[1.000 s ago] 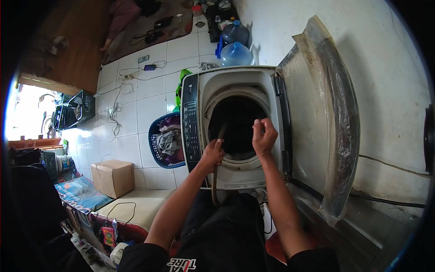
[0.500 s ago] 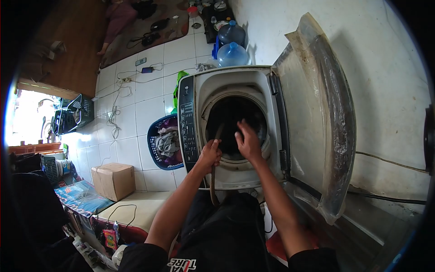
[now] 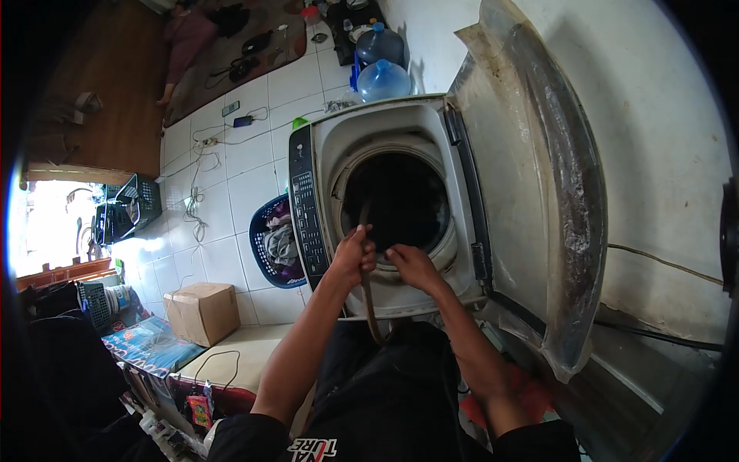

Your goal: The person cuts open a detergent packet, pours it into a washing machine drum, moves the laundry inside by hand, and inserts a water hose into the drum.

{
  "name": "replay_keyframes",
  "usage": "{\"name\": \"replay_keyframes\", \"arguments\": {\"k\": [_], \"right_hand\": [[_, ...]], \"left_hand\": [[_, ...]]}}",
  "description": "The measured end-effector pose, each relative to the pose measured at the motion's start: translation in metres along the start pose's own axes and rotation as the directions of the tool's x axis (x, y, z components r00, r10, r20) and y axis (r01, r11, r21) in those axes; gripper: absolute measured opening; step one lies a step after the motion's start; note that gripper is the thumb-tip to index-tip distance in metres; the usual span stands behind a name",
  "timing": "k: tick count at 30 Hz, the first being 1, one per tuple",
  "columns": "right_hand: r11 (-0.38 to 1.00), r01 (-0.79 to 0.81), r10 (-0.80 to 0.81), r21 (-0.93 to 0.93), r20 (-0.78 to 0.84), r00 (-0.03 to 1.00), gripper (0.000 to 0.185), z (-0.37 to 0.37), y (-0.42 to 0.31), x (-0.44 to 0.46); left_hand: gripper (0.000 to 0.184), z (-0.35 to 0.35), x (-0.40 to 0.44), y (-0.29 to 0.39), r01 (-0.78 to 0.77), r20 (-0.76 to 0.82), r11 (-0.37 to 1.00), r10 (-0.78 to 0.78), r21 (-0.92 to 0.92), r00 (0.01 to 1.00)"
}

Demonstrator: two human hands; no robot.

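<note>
A top-loading washing machine (image 3: 308,215) stands before me with its lid raised, and its round tub (image 3: 396,196) looks dark inside. My left hand (image 3: 354,254) is closed around a brownish hose (image 3: 369,308). The hose's upper end reaches into the tub opening, and its lower part hangs over the machine's front edge towards my lap. Just right of the hose, my right hand (image 3: 416,268) is over the near rim of the tub with its fingers curled in. Whether anything is between those fingers is hidden.
The propped lid (image 3: 523,192) rises on the right by the wall. Left of the machine sits a blue laundry basket (image 3: 262,258) with clothes. Farther around are a cardboard box (image 3: 202,312), water jugs (image 3: 383,81), cables (image 3: 196,204) on the tiles, and a person (image 3: 185,46) partly visible.
My right hand has drawn back from over the tub opening to its near rim, its fingers going from outstretched to curled. My left hand still grips the hose. The view has shifted slightly.
</note>
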State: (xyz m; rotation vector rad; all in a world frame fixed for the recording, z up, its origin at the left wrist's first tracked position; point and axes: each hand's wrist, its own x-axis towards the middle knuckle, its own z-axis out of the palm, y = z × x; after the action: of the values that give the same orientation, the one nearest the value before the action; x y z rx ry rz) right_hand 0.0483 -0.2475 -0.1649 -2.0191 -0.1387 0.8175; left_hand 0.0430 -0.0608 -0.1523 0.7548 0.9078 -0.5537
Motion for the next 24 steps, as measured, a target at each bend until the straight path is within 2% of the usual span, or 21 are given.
{"name": "replay_keyframes", "arguments": {"k": [1,2,3,4,5,7,8,10,11,13,14,16,17,18,19,21,22,24], "right_hand": [[0.997,-0.039,0.034,0.065,0.072,0.997,0.037,0.0,-0.005,-0.003],[0.997,-0.044,0.039,0.066,0.079,0.996,0.037,0.003,-0.007,-0.005],[0.951,-0.056,0.038,0.303,0.064,0.997,0.039,0.008,-0.009,-0.009],[0.85,-0.062,0.043,0.524,0.048,0.998,0.04,0.009,-0.014,-0.012],[0.849,-0.068,0.046,0.524,0.054,0.997,0.04,0.007,-0.017,-0.015],[0.642,-0.187,0.239,0.744,0.038,0.97,0.039,-0.001,-0.032,-0.022],[0.638,-0.196,0.244,0.744,0.045,0.969,0.039,-0.004,-0.03,-0.022],[0.859,-0.172,0.24,0.482,-0.083,0.967,0.039,-0.013,-0.026,-0.022],[0.855,-0.178,0.246,0.487,-0.08,0.966,0.039,-0.016,-0.024,-0.023],[0.943,-0.186,0.242,0.275,-0.186,0.952,0.036,-0.021,-0.027,-0.028],[0.939,-0.197,0.255,0.283,-0.186,0.949,0.036,-0.022,-0.028,-0.031],[0.97,-0.181,0.221,0.161,-0.282,0.934,0.035,-0.023,-0.03,-0.035],[0.968,-0.188,0.229,0.165,-0.28,0.932,0.035,-0.024,-0.031,-0.036],[0.98,-0.147,0.186,0.133,-0.358,0.915,0.036,-0.027,-0.032,-0.037],[0.99,-0.107,0.138,0.095,-0.431,0.892,0.038,-0.032,-0.033,-0.035],[0.989,-0.121,0.145,0.084,-0.426,0.893,0.039,-0.045,-0.036,-0.034],[0.989,-0.129,0.148,0.072,-0.425,0.893,0.039,-0.05,-0.038,-0.034],[0.987,-0.137,0.159,0.083,-0.407,0.899,0.039,-0.056,-0.043,-0.034]], "left_hand": [[0.036,0.007,0.002,0.0,0.006,-0.006,1.0,-0.006,-0.002,1.0],[0.033,0.016,0.005,0.001,0.015,0.008,0.999,-0.014,-0.053,1.0],[0.031,0.024,0.011,0.003,0.021,0.023,0.994,-0.019,-0.103,1.0],[0.031,0.032,0.019,0.004,0.024,0.019,0.994,-0.022,-0.106,1.0],[0.028,0.041,0.027,0.005,0.04,-0.005,0.984,-0.041,-0.171,0.999],[0.025,0.056,0.041,0.006,0.059,-0.033,0.969,-0.069,-0.24,0.997],[0.023,0.062,0.047,0.007,0.076,-0.047,0.953,-0.093,-0.295,0.994],[0.022,0.075,0.053,0.009,0.093,-0.066,0.934,-0.123,-0.346,0.99],[0.021,0.081,0.056,0.009,0.142,-0.01,0.931,-0.154,-0.336,0.988],[0.02,0.08,0.07,0.006,0.202,0.043,0.927,-0.198,-0.317,0.979],[0.023,0.078,0.079,0.003,0.216,0.093,0.943,-0.199,-0.254,0.976],[0.027,0.082,0.079,0.01,0.238,0.141,0.953,-0.213,-0.187,0.967],[0.034,0.081,0.079,0.017,0.245,0.153,0.968,-0.236,-0.049,0.96],[0.041,0.08,0.077,0.026,0.245,0.163,0.965,-0.257,0.088,0.953],[0.041,0.071,0.088,0.03,0.25,0.16,0.964,-0.261,0.087,0.952],[0.045,0.048,0.122,0.035,0.24,-0.015,0.97,-0.24,0.042,0.971],[0.045,0.035,0.139,0.035,0.248,-0.02,0.968,-0.247,0.038,0.969],[0.049,0.011,0.178,0.033,0.091,-0.157,0.993,-0.079,0.074,0.984]]}}
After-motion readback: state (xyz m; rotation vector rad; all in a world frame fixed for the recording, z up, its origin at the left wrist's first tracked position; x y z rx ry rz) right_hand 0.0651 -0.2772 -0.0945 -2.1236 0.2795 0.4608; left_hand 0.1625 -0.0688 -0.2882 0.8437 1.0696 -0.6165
